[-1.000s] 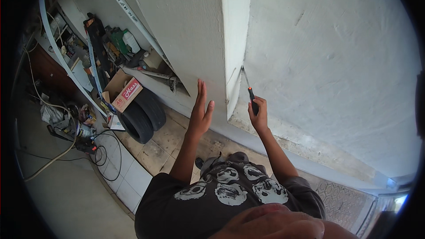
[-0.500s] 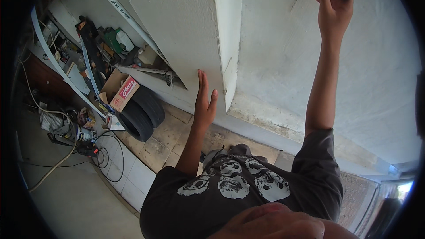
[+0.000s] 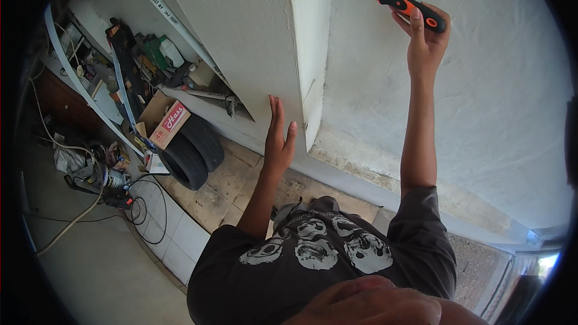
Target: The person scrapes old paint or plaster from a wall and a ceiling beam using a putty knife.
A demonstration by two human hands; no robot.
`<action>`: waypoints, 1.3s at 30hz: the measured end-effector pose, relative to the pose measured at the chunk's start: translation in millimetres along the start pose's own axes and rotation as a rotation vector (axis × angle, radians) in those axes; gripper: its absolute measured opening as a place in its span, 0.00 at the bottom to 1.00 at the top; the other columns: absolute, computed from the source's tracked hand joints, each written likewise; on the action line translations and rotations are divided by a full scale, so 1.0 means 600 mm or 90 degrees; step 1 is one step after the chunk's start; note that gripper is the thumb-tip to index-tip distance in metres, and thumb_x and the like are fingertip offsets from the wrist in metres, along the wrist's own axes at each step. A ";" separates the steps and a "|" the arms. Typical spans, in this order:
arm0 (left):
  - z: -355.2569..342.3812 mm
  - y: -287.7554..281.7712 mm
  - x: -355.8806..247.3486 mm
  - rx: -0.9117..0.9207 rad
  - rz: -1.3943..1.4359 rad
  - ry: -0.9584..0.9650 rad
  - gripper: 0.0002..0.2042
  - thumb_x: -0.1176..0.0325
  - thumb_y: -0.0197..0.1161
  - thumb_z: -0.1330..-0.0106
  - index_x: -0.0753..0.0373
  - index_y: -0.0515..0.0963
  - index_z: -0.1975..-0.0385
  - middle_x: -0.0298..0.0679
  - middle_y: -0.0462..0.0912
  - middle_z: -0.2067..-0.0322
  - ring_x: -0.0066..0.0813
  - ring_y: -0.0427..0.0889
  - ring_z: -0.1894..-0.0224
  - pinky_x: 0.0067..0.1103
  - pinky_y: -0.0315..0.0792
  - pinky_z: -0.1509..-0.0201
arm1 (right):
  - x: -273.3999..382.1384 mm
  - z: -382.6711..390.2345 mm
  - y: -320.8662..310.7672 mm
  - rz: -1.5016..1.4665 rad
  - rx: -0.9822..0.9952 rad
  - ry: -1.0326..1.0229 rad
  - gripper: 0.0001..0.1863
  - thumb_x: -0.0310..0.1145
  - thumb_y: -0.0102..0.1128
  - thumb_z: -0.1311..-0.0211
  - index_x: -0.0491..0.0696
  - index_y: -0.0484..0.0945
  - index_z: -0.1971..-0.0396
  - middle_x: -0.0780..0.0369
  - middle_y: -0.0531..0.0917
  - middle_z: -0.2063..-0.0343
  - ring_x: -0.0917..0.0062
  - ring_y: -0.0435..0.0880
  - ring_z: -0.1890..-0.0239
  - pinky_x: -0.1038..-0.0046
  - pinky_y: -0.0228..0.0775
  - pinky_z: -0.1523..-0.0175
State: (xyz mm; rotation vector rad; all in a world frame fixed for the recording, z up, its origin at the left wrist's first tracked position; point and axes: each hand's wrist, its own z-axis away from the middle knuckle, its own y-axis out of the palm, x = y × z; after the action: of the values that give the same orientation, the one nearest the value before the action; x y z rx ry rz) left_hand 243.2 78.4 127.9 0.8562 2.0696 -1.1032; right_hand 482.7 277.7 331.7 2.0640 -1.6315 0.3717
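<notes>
My right hand [image 3: 426, 39] is raised in front of the white wall [image 3: 481, 102], its fingers wrapped round the black and orange handle of a putty knife [image 3: 412, 9]. The wide metal blade points left, its end at the inner corner where the wall meets a white pillar [image 3: 241, 30]. Whether the blade's edge presses on the surface, I cannot tell. My left hand [image 3: 279, 141] rests flat against the lower part of the pillar, fingers stretched out and holding nothing.
A stained ledge [image 3: 349, 155] runs along the wall's foot. To the left stand black tyres [image 3: 186, 159] with a cardboard box [image 3: 164, 121] on them, a leaning white pipe [image 3: 162, 9] and a cluttered shelf. Black cable [image 3: 165, 216] lies coiled on the floor tiles.
My right hand has come down and to the left with the putty knife, so the blade now shows at the corner. The left hand has stayed in place.
</notes>
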 end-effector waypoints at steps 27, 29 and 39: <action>0.108 0.013 0.088 0.099 0.063 -0.182 0.32 0.53 0.44 0.17 0.60 0.45 0.21 0.50 0.57 0.24 0.45 0.74 0.32 0.32 0.71 0.34 | -0.084 0.861 -0.249 0.329 0.143 0.771 0.15 0.24 0.61 0.30 0.45 0.69 0.47 0.56 0.78 0.50 0.65 0.85 0.56 0.64 0.79 0.50; 0.116 0.022 0.092 0.141 0.067 -0.225 0.33 0.52 0.44 0.18 0.60 0.45 0.20 0.50 0.58 0.24 0.43 0.77 0.34 0.32 0.72 0.36 | -0.090 0.903 -0.246 0.533 0.228 0.418 0.20 0.19 0.62 0.37 0.46 0.72 0.46 0.53 0.75 0.50 0.59 0.79 0.52 0.60 0.74 0.49; 0.110 0.019 0.087 0.187 0.036 -0.194 0.32 0.51 0.39 0.17 0.60 0.45 0.20 0.46 0.58 0.24 0.36 0.74 0.33 0.22 0.72 0.42 | -0.047 1.060 -0.318 1.005 0.630 0.623 0.09 0.31 0.55 0.33 0.47 0.75 0.55 0.58 0.78 0.60 0.63 0.79 0.53 0.62 0.74 0.51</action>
State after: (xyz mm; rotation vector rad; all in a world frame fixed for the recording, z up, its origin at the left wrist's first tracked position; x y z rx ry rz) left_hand 236.6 39.0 53.0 0.8195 1.6501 -1.4332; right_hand 608.2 1.4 -259.4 0.0913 -2.0413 2.4830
